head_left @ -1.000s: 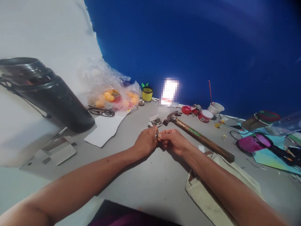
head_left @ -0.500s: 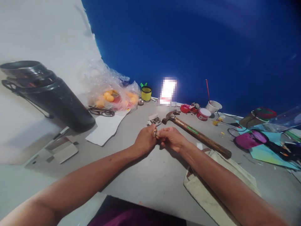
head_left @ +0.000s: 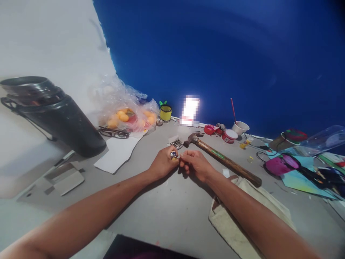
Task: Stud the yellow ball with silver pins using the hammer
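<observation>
My left hand is closed around a small ball with shiny silver studs and some yellow-orange showing. Close beside it, the thumb and fingertips of my right hand are pinched together. Whatever lies in that pinch is too small to make out. Just beyond my hands sits a small open box of little shiny metal pieces. A claw hammer with a worn wooden handle lies to the right of the box, its head towards the wall.
A dark flask stands at left. Behind are glasses, white paper, a plastic bag with orange balls and a yellow pot. At right are a white cup, paint jar, purple container and beige cloth bag.
My left hand has turned the ball so more of its silver side shows. My right fingertips have drawn slightly away from it. The whole view has shifted a little.
</observation>
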Action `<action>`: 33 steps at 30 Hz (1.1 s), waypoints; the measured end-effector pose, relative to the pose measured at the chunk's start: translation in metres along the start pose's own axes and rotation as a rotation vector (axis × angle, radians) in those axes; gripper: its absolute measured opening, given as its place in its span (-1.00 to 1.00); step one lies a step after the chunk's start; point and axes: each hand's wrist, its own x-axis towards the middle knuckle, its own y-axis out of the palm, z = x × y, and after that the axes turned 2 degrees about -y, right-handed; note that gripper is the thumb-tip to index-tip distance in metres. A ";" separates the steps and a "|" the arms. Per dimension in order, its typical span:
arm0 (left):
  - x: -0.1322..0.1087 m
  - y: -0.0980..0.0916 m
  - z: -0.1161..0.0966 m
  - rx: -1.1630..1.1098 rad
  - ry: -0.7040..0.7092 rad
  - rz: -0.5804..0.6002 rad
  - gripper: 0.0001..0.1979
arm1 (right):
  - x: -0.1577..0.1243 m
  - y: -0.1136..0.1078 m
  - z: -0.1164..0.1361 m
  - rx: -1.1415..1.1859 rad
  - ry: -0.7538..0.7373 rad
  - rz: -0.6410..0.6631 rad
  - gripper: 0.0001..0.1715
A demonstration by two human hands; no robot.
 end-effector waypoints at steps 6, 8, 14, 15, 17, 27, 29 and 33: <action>0.002 0.002 0.002 0.010 0.038 -0.013 -0.88 | 0.003 0.005 -0.002 -0.158 -0.069 -0.050 -0.39; 0.001 0.003 0.002 0.011 0.052 -0.020 -0.90 | 0.003 0.007 -0.002 -0.190 -0.069 -0.047 -0.39; 0.002 0.003 0.002 -0.169 0.021 0.028 -0.88 | 0.002 0.003 -0.002 -0.118 -0.082 -0.045 -0.33; 0.002 0.003 0.002 -0.201 0.021 0.043 -0.89 | 0.002 0.003 -0.002 -0.112 -0.081 -0.047 -0.31; 0.004 0.003 0.002 -0.202 0.042 0.038 -0.91 | 0.004 0.005 0.000 -0.173 -0.114 -0.085 -0.27; 0.003 -0.012 -0.014 -0.402 -0.014 -0.010 -0.74 | 0.012 0.001 0.003 -0.129 -0.198 -0.184 -0.26; 0.003 -0.017 -0.016 -0.564 -0.030 0.053 -0.70 | 0.013 -0.005 -0.001 -0.169 -0.223 -0.202 -0.27; 0.006 -0.025 -0.019 -0.939 -0.050 0.140 -0.74 | 0.014 -0.011 -0.007 -0.303 -0.211 -0.155 -0.28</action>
